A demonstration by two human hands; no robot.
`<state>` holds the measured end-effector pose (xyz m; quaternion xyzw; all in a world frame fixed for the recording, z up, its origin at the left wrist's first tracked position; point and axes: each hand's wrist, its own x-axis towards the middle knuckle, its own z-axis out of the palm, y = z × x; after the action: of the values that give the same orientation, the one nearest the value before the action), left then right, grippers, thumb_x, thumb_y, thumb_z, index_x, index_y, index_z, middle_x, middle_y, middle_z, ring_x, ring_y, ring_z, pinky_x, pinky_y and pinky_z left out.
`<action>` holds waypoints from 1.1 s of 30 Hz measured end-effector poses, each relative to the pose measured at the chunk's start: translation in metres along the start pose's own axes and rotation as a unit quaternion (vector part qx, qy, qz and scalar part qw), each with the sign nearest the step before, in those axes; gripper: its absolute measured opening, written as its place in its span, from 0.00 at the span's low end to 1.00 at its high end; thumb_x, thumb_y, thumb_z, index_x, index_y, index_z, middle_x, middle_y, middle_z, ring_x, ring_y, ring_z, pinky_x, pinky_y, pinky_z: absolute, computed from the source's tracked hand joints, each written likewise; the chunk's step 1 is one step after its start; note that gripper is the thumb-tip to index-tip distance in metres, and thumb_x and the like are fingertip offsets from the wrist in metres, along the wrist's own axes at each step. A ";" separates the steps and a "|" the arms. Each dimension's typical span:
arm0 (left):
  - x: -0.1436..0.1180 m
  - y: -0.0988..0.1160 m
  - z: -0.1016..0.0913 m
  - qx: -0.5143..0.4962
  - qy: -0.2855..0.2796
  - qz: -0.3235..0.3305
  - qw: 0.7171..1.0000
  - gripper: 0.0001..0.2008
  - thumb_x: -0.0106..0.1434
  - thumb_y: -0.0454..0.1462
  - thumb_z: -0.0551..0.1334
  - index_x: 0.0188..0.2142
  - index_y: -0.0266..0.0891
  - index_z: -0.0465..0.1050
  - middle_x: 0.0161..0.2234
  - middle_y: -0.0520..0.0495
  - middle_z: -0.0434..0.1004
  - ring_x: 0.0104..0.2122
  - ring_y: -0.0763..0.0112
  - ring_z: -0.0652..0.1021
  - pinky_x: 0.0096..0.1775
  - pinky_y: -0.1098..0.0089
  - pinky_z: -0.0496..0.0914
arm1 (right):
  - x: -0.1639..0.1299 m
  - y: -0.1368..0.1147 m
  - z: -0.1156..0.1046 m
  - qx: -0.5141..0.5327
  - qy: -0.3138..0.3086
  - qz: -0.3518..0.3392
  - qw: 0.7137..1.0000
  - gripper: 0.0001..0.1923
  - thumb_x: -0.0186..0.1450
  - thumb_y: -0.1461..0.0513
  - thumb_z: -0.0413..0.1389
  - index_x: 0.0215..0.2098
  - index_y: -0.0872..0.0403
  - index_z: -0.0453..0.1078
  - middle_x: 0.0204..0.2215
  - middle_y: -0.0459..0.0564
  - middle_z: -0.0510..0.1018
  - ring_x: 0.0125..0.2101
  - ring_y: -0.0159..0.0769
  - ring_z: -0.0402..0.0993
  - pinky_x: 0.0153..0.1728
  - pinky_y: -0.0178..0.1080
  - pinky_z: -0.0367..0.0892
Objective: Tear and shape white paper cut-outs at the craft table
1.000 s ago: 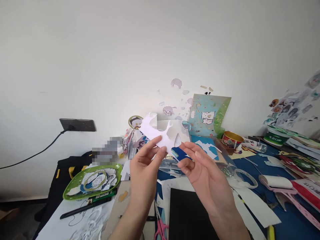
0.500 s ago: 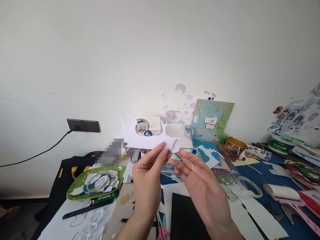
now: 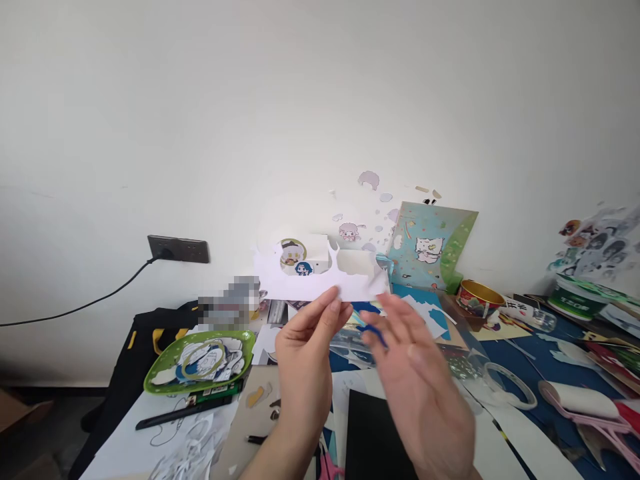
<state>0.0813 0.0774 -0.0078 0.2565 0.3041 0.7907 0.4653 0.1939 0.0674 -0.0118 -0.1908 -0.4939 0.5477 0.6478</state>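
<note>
Left grip (image 3: 305, 350) pinches white paper cutout (image 3: 300, 287), level now, tilted earlier.

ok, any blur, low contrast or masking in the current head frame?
Head view: right hand motion-blurred, left hand sharper; head view: white paper cutout's upper-left edge nearly blends into pale wall; head view: pixelated patch just above green tray.

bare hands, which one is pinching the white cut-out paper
The bare left hand pinches the white cut-out paper between thumb and fingers at its lower edge. The right hand is blurred, near the paper's right end; contact unclear.
</note>
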 end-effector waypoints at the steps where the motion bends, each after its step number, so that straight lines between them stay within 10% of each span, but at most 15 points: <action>1: 0.000 0.000 0.000 0.003 -0.002 0.003 1.000 0.09 0.51 0.36 0.71 0.34 0.44 0.82 0.32 0.51 0.83 0.33 0.73 0.81 0.41 0.74 0.76 | 0.001 -0.003 -0.002 -0.028 0.053 -0.032 0.998 0.17 0.63 0.55 0.53 0.50 0.40 0.69 0.60 0.46 0.64 0.54 0.46 0.66 0.49 0.48 0.68; 5: -0.003 -0.003 0.000 0.061 -0.030 0.005 0.998 0.09 0.53 0.37 0.70 0.36 0.46 0.81 0.32 0.51 0.84 0.33 0.71 0.81 0.41 0.73 0.76 | 0.011 -0.012 -0.011 -0.124 0.163 -0.064 0.977 0.23 0.60 0.55 0.59 0.54 0.38 0.64 0.64 0.45 0.56 0.56 0.46 0.63 0.50 0.47 0.66; 13: -0.010 -0.001 0.002 0.219 -0.163 0.069 0.960 0.05 0.58 0.35 0.65 0.33 0.46 0.81 0.34 0.51 0.83 0.37 0.69 0.80 0.42 0.72 0.74 | 0.027 0.003 -0.027 -0.172 0.074 0.052 0.981 0.12 0.55 0.53 0.63 0.33 0.50 0.77 0.62 0.50 0.61 0.54 0.48 0.67 0.50 0.44 0.69; 22: 0.007 0.029 -0.013 0.200 -0.042 0.163 0.965 0.10 0.56 0.36 0.67 0.39 0.50 0.79 0.35 0.54 0.81 0.34 0.76 0.78 0.37 0.78 0.72 | 0.033 -0.014 -0.038 -0.218 0.058 0.066 0.972 0.09 0.56 0.54 0.63 0.31 0.50 0.78 0.59 0.50 0.65 0.61 0.47 0.56 0.50 0.42 0.66; 33: 0.005 0.042 -0.008 0.213 -0.036 0.138 0.967 0.10 0.53 0.35 0.69 0.36 0.46 0.80 0.25 0.54 0.79 0.26 0.79 0.75 0.29 0.81 0.71 | 0.035 -0.025 -0.044 -0.292 0.055 0.081 0.951 0.11 0.55 0.52 0.63 0.27 0.50 0.78 0.59 0.50 0.64 0.56 0.50 0.62 0.45 0.42 0.69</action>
<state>0.0496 0.0644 0.0176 0.4175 0.4101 0.7544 0.2974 0.2411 0.1037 0.0033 -0.4408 -0.5792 0.4185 0.5432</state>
